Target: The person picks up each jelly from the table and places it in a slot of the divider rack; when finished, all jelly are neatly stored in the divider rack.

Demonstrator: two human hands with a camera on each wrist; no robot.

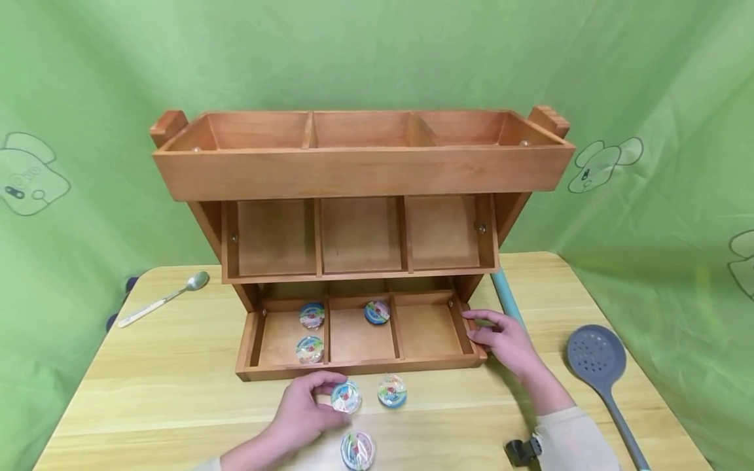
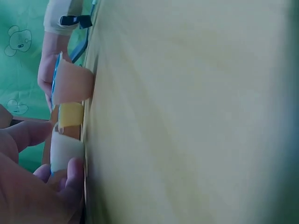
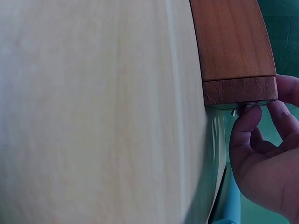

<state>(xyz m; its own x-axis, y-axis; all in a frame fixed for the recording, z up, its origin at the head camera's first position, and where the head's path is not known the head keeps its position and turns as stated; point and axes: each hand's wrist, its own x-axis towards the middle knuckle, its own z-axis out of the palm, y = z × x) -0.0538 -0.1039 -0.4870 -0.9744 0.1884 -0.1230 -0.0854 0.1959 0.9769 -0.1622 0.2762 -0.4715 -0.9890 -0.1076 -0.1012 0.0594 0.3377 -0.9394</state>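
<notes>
My left hand pinches a small jelly cup with a printed lid, just in front of the wooden rack. In the left wrist view this cup is whitish, between thumb and fingers. A yellow jelly cup stands to its right, and a pinkish one sits nearer to me. On the rack's bottom tier, two jelly cups are in the left compartment and one cup is in the middle. My right hand grips the bottom tier's right end, thumb against its side.
The rack has three stacked tiers, each split into compartments. A spoon lies at the left on the table. At the right are a grey slotted skimmer and a blue-green bar. Green cloth hangs behind and at both sides.
</notes>
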